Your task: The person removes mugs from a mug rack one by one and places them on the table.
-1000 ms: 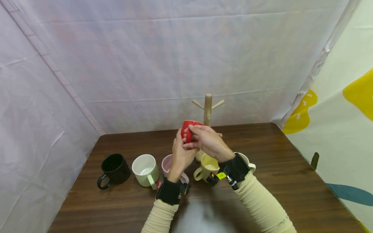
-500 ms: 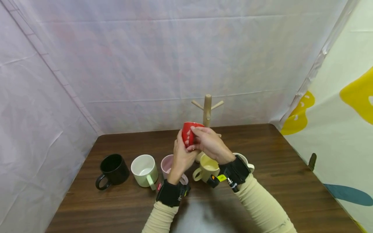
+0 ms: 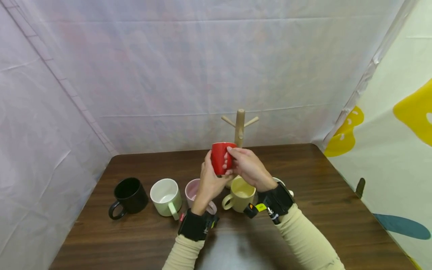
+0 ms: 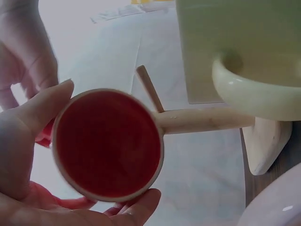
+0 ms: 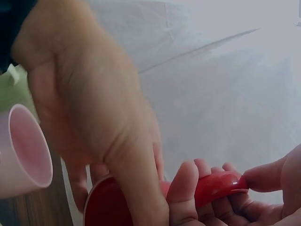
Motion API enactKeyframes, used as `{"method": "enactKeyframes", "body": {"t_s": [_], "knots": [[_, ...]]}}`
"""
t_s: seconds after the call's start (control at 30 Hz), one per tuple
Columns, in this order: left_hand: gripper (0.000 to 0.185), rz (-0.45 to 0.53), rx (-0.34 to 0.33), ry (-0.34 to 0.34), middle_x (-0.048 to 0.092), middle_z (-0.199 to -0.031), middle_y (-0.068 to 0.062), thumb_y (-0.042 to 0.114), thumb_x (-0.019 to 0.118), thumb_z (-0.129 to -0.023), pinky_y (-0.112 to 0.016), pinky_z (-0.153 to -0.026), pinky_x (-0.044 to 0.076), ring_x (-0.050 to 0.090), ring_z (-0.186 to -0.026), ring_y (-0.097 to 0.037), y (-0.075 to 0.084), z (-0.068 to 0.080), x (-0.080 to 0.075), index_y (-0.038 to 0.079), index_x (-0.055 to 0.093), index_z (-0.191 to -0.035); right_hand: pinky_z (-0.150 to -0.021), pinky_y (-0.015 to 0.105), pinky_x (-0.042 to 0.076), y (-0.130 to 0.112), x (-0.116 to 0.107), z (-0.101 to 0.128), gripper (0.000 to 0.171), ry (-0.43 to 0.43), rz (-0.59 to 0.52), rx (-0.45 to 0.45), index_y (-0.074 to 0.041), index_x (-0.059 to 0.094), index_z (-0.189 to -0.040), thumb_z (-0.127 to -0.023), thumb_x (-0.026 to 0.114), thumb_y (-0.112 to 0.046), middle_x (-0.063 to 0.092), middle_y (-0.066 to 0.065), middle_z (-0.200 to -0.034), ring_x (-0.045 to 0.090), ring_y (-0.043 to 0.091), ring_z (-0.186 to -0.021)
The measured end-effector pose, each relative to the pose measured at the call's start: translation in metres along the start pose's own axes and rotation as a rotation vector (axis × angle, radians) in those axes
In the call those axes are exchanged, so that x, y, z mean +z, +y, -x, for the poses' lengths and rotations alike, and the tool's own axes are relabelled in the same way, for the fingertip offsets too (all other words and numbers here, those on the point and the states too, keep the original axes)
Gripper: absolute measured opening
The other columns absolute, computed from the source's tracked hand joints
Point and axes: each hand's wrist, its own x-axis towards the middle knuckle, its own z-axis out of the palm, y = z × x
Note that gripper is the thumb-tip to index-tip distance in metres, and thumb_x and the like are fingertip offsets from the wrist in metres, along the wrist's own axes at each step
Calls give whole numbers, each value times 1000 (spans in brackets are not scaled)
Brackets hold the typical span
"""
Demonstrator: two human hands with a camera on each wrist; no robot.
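A red mug (image 3: 220, 159) is held in the air, with its rim up, before the wooden mug tree (image 3: 240, 125). My left hand (image 3: 212, 183) grips the mug's body from the left and below. On the other side my right hand (image 3: 250, 167) holds the handle, which the right wrist view shows pinched between thumb and fingers (image 5: 265, 176). The mug's dark red inside (image 4: 108, 143) faces the left wrist camera. Beneath the hands stand a pink mug (image 3: 193, 189) and a yellow mug (image 3: 243, 193), the pink one partly hidden by my left arm.
On the brown table (image 3: 135, 247), a black mug (image 3: 131, 197) and a pale green mug (image 3: 166, 198) stand at the left. Another pale mug (image 3: 279, 182) is mostly hidden behind the right wrist. Bare pegs (image 3: 251, 121) stick out from the tree's top. White sheeting hangs behind.
The red mug has turned so its handle now points to the right, and it sits slightly lower. My right hand has shifted a little right with the handle.
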Motion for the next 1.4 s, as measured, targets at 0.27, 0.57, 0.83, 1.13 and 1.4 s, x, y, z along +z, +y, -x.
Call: {"method": "enactKeyframes", "body": {"t_s": [0.27, 0.57, 0.83, 1.13, 1.4], "knots": [[100, 32, 2, -60, 47, -137, -22, 28, 82, -78, -51, -100, 46, 48, -123, -35, 2, 0, -2, 7, 21, -155, -64, 26, 50, -2, -13, 4, 32, 38, 37, 2, 2, 54, -99, -105, 50, -30, 53, 4, -81, 54, 16, -73], [90, 102, 21, -96, 51, -130, -21, 23, 81, -82, -49, -99, 48, 54, -116, -34, 5, 0, -4, 4, 29, -152, -61, 27, 50, 1, -27, 8, 33, 74, 32, 11, 0, 55, -92, -103, 53, -32, 54, 5, -76, 54, 19, -68], [80, 108, 36, -74, 53, -126, -22, 20, 81, -82, -53, -98, 47, 53, -117, -41, 4, 2, -7, 4, 38, -147, -59, 26, 48, 5, -35, 10, 34, 56, 3, -21, -5, 55, -83, -104, 51, -30, 51, 3, -73, 53, 17, -64], [73, 92, 24, -60, 52, -127, -24, 22, 79, -84, -53, -100, 46, 52, -119, -40, 4, 4, -8, 5, 43, -145, -60, 27, 42, 6, -45, 16, 32, 12, -33, -66, -4, 51, -83, -106, 44, -24, 47, 4, -73, 47, 18, -65], [71, 104, 25, -55, 52, -129, -23, 23, 79, -84, -52, -99, 47, 52, -121, -39, 2, 4, -7, 4, 45, -144, -61, 29, 39, 3, -58, 24, 32, -10, -38, -84, -6, 50, -82, -107, 41, -24, 46, 4, -72, 45, 19, -65]]}}
